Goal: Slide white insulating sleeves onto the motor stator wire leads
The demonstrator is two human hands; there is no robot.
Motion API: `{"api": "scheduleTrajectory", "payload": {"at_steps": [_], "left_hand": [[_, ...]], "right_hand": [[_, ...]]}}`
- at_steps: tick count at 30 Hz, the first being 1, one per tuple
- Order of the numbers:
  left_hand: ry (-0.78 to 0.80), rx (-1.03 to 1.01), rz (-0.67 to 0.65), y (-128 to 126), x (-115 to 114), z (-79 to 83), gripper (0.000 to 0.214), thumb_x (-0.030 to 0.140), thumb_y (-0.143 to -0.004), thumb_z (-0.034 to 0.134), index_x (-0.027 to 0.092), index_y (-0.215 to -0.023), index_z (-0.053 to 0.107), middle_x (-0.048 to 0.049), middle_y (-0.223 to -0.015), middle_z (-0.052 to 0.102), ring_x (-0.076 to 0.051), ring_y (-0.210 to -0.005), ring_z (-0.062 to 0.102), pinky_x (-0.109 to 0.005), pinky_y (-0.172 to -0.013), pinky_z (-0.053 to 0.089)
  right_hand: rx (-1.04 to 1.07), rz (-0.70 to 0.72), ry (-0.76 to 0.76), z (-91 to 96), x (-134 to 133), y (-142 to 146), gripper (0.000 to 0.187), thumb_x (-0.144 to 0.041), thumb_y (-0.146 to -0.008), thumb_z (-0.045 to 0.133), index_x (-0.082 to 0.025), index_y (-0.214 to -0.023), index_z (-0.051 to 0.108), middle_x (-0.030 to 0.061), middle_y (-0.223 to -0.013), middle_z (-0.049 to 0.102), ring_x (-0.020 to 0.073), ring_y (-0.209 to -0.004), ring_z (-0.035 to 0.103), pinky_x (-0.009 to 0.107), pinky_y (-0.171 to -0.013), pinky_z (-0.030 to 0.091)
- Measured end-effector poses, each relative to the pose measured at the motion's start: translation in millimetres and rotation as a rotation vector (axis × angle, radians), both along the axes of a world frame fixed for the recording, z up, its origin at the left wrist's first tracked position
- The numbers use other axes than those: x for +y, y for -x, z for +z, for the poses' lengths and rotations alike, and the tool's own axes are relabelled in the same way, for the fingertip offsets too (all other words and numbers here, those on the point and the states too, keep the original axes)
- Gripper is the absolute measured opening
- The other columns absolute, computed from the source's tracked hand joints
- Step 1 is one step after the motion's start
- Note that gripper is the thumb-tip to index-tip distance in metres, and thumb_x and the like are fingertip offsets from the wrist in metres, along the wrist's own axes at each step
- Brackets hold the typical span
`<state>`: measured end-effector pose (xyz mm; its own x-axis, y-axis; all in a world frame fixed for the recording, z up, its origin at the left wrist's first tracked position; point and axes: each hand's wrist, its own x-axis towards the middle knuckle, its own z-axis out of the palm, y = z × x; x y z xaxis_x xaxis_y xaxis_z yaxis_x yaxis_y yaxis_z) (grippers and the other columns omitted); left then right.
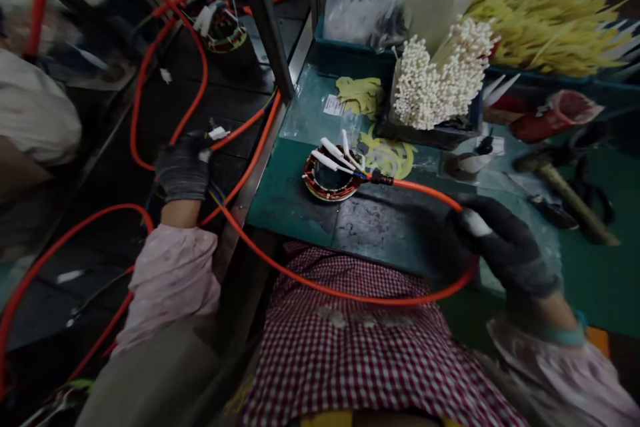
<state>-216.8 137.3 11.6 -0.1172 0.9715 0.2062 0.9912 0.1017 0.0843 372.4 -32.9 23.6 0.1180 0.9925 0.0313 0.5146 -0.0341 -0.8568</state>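
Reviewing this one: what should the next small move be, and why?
Probably the right hand should ease the orange cable leftward, gathering its slack without tugging the wound ring. The right hand holds the cable at its bend: one run leads to the ring on the green mat, while the other loops in front of the checked apron, back toward the left hand.

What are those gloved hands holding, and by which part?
The right hand grips the orange cable at its bend, beyond the black sleeve. The left hand is at orange cable too, but its grip is hidden.
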Motion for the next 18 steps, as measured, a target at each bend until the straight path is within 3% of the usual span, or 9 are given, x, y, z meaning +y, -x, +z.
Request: {"api": "scheduleTrajectory", "payload": {"at_steps": [3,5,6,8,10,13,15,18], "left_hand": [[0.022,-0.004,-0.019,-5,-5,-2.0,0.053,0.045,-0.108,0.054,0.021,-0.147,0.079,-0.0107,-0.126,0.086,-0.036,-0.110,0.069,-0.062,-0.106,0.058],[-0.017,0.000,-0.074,-19,-14,-0.3,0.056,0.044,-0.107,0.060,0.020,-0.155,0.074,-0.0152,-0.148,0.079,-0.042,-0.128,0.067,-0.071,-0.115,0.053],[-0.051,-0.004,-0.152,-29,-19,1.9,0.058,0.044,-0.108,0.062,0.020,-0.160,0.069,-0.0163,-0.161,0.072,-0.044,-0.140,0.063,-0.073,-0.122,0.049],[-0.087,-0.012,-0.434,-54,-26,7.0,0.059,0.046,-0.110,0.066,0.024,-0.165,0.064,-0.0133,-0.178,0.060,-0.041,-0.158,0.054,-0.068,-0.133,0.042],[-0.027,0.003,-0.766,-81,-27,9.7,0.049,0.049,-0.114,0.067,0.030,-0.159,0.069,-0.0070,-0.176,0.063,-0.035,-0.162,0.053,-0.060,-0.138,0.039],[0.023,0.046,-1.006,-113,-20,6.1,0.033,0.043,-0.119,0.062,0.033,-0.146,0.079,-0.0051,-0.160,0.076,-0.030,-0.153,0.064,-0.052,-0.133,0.046],[-0.025,0.067,-1.073,-127,-16,2.7,0.029,0.035,-0.120,0.060,0.031,-0.136,0.084,-0.0071,-0.143,0.084,-0.028,-0.139,0.073,-0.048,-0.122,0.054],[-0.079,0.116,-1.165,-140,-25,4.6,0.025,0.031,-0.119,0.063,0.029,-0.126,0.087,-0.0085,-0.123,0.088,-0.028,-0.118,0.079,-0.045,-0.105,0.060]], "right_hand": [[-0.327,0.013,-0.210,1.2,22,8,0.031,-0.045,-0.105,0.068,-0.028,-0.127,0.084,0.0174,-0.123,0.082,0.0375,-0.110,0.082,0.061,-0.097,0.070],[-0.471,0.042,-0.410,2.4,30,41,0.036,-0.037,-0.105,0.068,-0.027,-0.136,0.082,0.0182,-0.140,0.076,0.0394,-0.127,0.078,0.064,-0.108,0.067],[-0.524,0.099,-0.520,2.4,34,62,0.037,-0.034,-0.105,0.070,-0.029,-0.140,0.081,0.0160,-0.144,0.075,0.0381,-0.131,0.076,0.062,-0.111,0.066],[-0.529,0.259,-0.670,-0.8,43,107,0.034,-0.033,-0.105,0.076,-0.035,-0.139,0.080,0.0100,-0.150,0.074,0.0358,-0.141,0.072,0.061,-0.124,0.058],[-0.561,0.292,-0.670,-10.5,55,146,0.034,-0.042,-0.106,0.080,-0.039,-0.140,0.080,0.0079,-0.162,0.070,0.0368,-0.154,0.062,0.064,-0.133,0.046],[-0.602,0.262,-0.617,-32.3,69,179,0.023,-0.047,-0.106,0.083,-0.042,-0.129,0.085,0.0027,-0.169,0.067,0.0362,-0.162,0.052,0.066,-0.139,0.032],[-0.606,0.248,-0.604,-43.6,73,181,0.012,-0.043,-0.106,0.085,-0.041,-0.117,0.088,0.0005,-0.161,0.073,0.0339,-0.159,0.054,0.062,-0.138,0.035],[-0.527,0.299,-0.657,-45.8,76,158,0.008,-0.037,-0.108,0.082,-0.036,-0.112,0.089,0.0029,-0.150,0.079,0.0310,-0.149,0.065,0.056,-0.127,0.051]]}}
